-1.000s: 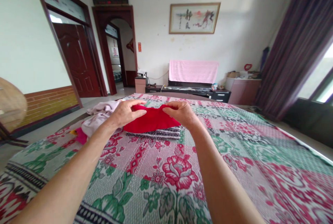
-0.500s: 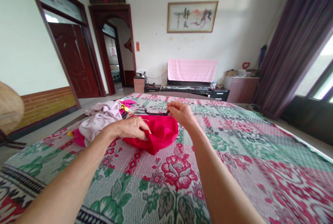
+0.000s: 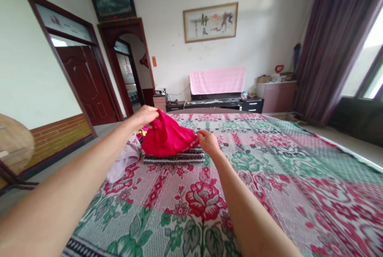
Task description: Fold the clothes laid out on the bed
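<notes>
A red cloth point(image 3: 169, 135) is stretched between my two hands, with small pale lettering along its lower right edge. My left hand point(image 3: 145, 116) grips its upper left part, raised. My right hand point(image 3: 207, 140) pinches its right corner, lower down. Beneath the cloth lies a folded black-and-white striped fabric point(image 3: 179, 158). Left of it, partly behind my left forearm, is a crumpled pale pink garment point(image 3: 127, 159), with a bit of yellow and black cloth point(image 3: 141, 132) at its top.
The floral cover point(image 3: 251, 205) spreads under everything. Beyond it stand a low black cabinet point(image 3: 253, 106) and a screen draped with a pink towel point(image 3: 218, 81). A round wooden board point(image 3: 16, 143) is at the far left; a purple curtain point(image 3: 318, 46) hangs at right.
My left hand has lifted the red cloth up and leftward, uncovering the striped fabric. My right hand has moved slightly down and now holds the cloth's corner. The view has tilted.
</notes>
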`<state>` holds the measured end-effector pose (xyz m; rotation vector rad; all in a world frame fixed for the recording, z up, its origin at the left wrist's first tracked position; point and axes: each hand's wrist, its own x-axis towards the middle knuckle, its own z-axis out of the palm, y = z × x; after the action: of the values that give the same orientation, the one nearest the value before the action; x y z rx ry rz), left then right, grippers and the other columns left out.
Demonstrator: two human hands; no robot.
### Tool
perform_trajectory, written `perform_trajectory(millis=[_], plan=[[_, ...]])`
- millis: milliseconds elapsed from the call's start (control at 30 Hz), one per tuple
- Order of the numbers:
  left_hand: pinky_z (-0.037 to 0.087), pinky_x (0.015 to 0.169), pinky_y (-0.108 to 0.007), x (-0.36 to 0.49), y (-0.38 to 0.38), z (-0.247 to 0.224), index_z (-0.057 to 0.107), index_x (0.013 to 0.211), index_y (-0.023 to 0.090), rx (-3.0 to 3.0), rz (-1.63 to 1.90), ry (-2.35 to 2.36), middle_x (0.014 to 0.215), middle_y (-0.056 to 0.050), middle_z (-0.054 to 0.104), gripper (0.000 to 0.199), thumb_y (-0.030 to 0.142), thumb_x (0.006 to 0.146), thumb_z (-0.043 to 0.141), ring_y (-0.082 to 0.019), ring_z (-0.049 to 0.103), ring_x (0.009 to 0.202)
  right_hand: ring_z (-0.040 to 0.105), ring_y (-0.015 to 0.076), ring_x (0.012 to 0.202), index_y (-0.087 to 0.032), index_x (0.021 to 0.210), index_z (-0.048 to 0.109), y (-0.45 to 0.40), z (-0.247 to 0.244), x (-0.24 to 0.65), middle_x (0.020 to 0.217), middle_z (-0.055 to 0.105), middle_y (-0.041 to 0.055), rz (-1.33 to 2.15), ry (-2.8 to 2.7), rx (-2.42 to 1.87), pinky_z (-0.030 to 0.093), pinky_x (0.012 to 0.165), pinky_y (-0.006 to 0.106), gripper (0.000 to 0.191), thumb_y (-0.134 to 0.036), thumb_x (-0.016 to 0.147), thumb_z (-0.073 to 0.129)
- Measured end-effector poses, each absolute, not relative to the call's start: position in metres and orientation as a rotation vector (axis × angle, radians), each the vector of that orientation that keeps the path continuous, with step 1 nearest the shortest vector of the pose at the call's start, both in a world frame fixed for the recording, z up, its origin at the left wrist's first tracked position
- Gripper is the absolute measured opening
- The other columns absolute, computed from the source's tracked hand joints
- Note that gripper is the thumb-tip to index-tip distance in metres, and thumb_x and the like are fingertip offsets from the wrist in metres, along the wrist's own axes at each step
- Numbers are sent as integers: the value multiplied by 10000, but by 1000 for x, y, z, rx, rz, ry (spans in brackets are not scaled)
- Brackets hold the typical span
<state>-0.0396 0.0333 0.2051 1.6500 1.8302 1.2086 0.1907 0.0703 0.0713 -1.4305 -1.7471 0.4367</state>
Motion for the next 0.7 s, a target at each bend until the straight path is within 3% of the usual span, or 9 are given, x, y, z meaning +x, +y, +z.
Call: perform_trajectory(millis=[100,333,533,700], plan=[[426,426,-199,-37,52,242,684,976,148,1593,1943,1824,603,-22,639,309,206,732,503,-117,570,417,648,187,926,-202,1095,692,72,75,195,1004,719,72,468,-1572,-1427,447,805,244,370,-270,875,402],[423,385,-216,-40,30,248,618,1202,177,1699,1769,1770,512,-3,598,451,246,770,507,-148,563,373,651,177,873,-216,1070,695,79,69,190,922,727,40,572,-1566,-1331,470,769,246,351,-270,827,447],[394,386,-219,-34,-1,229,701,943,146,1759,1602,1577,574,-40,632,343,353,719,543,-143,554,424,652,161,806,-210,1043,704,79,67,186,875,728,31,611,-1621,-1288,467,725,229,345,-263,813,452],[434,496,-245,-37,-28,198,665,698,150,1855,844,1393,622,-64,642,237,379,686,606,-146,559,534,654,178,859,-227,1025,719,69,71,185,889,731,25,542,-1751,-1387,452,761,235,320,-252,805,487]])
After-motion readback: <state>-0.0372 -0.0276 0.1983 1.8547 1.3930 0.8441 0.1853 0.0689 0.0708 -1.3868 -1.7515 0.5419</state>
